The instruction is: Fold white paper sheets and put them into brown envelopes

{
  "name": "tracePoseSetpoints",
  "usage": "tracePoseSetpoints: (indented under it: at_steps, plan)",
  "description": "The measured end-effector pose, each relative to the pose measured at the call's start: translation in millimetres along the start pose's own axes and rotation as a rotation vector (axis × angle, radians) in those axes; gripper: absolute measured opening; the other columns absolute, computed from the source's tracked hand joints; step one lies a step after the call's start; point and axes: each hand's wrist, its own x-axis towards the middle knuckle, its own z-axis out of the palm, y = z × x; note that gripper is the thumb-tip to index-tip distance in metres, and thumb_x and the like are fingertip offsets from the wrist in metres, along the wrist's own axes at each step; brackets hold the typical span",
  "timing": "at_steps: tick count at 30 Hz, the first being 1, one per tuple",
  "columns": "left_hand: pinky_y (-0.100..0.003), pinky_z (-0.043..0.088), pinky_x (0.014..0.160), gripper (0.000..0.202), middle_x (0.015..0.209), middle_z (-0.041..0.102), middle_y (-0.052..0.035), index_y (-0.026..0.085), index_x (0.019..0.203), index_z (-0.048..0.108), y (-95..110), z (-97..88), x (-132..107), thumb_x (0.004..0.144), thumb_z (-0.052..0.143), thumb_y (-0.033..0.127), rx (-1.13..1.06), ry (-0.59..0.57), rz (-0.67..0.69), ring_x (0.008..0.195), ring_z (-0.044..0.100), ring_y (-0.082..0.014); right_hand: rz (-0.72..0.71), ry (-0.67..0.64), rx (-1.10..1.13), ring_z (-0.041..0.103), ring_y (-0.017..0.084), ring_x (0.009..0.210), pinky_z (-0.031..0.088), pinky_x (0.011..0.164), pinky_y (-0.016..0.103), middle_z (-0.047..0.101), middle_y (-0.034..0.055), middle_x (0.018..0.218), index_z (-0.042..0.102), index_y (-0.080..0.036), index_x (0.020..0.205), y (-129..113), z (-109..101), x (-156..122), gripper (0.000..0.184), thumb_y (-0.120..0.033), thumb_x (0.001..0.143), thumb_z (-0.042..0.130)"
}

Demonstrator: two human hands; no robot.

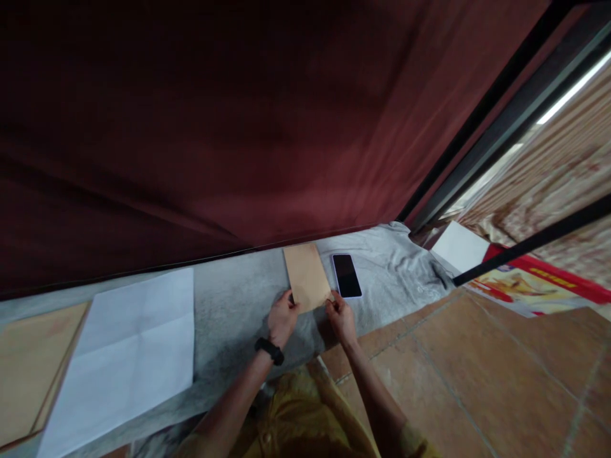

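Left hand point(282, 318): I see it pinching the brown envelope point(307, 275) at its near left corner.
Right hand point(341, 316): pinching the near right corner.
Location: brown envelope flat on grey cloth point(229, 305), just beside phone point(346, 275).
Left of it: white sheet point(133, 343).

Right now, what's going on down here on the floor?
A person holds the near edge of a brown envelope with both hands: the left hand at one corner, the right hand at the other. The envelope lies on a grey cloth spread on the floor. A dark phone lies just right of it. A creased white sheet and a brown stack lie farther left.
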Motion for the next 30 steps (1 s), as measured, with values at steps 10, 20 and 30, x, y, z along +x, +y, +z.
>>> tracePoseSetpoints:
  at_steps: [10,20,30]
  plan:
    - [-0.027,0.046,0.075,0.044,0.108,0.075,-0.0107,0.019,0.139,0.053,13,1.4,-15,0.095,0.053,0.026,0.348,0.0,0.077,0.093,0.07,-0.0199,0.026,-0.075,-0.052,0.061,0.017,0.061,0.047,0.056,0.024,0.069,0.0021,0.071,0.065,-0.012,0.124,-2,-4,3,0.05,-0.041,0.088,0.045]
    - [-0.029,0.047,0.078,0.042,0.105,0.075,-0.0121,0.02,0.136,0.056,7,7.6,-18,0.095,0.05,0.02,0.305,0.003,0.129,0.096,0.07,-0.0229,0.026,-0.054,-0.086,0.063,0.019,0.062,0.048,0.056,0.026,0.069,0.0033,0.072,0.06,-0.01,0.132,-1,-3,4,0.056,-0.042,0.088,0.045]
    - [-0.029,0.047,0.08,0.044,0.113,0.073,-0.0109,0.021,0.137,0.057,8,7.3,-27,0.094,0.049,0.016,0.28,-0.016,0.178,0.096,0.069,-0.0223,-0.001,-0.082,-0.115,0.065,0.019,0.065,0.049,0.061,0.027,0.07,0.003,0.075,0.063,-0.013,0.128,-7,-5,4,0.053,-0.042,0.088,0.044]
